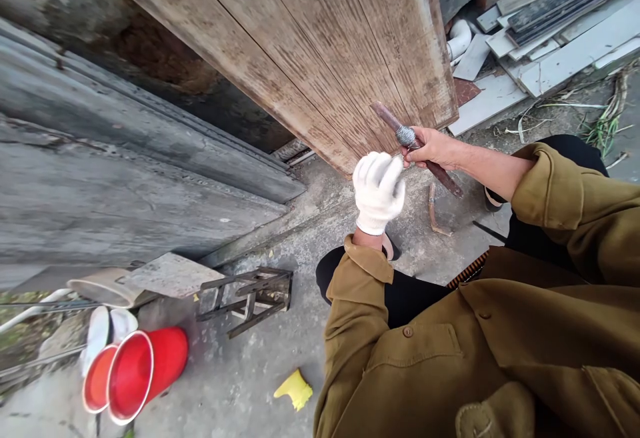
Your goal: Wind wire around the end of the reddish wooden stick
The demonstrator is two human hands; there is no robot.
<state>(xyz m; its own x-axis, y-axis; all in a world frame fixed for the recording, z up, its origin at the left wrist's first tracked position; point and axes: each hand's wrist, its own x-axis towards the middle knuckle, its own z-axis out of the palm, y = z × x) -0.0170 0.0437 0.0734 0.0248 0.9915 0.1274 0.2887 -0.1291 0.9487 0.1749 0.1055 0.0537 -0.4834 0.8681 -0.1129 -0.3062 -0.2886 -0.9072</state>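
My right hand (pixel 433 147), bare, is closed around the middle of a flat reddish-brown wooden stick (pixel 443 177). Thin silvery wire (pixel 405 136) is wound in a bundle about the stick, just beyond my fingertips. Close beside it, my left hand (pixel 379 188) wears a white knitted glove. Its fingers are curled together near the wire, and what they pinch is hidden. A large weathered plank panel (pixel 330 45) lies behind both hands, its lower end near them. On the ground below the stick rests a bent brown piece (pixel 434 215), of a kind I cannot make out.
A small wooden stool (pixel 255 298) lies on the concrete at left, with red buckets (pixel 167 361) farther left. A yellow scrap (pixel 295 389) is on the ground. Stacked boards (pixel 565 45) and a white pipe (pixel 459 39) are at upper right. Grey planks (pixel 125 185) line the left.
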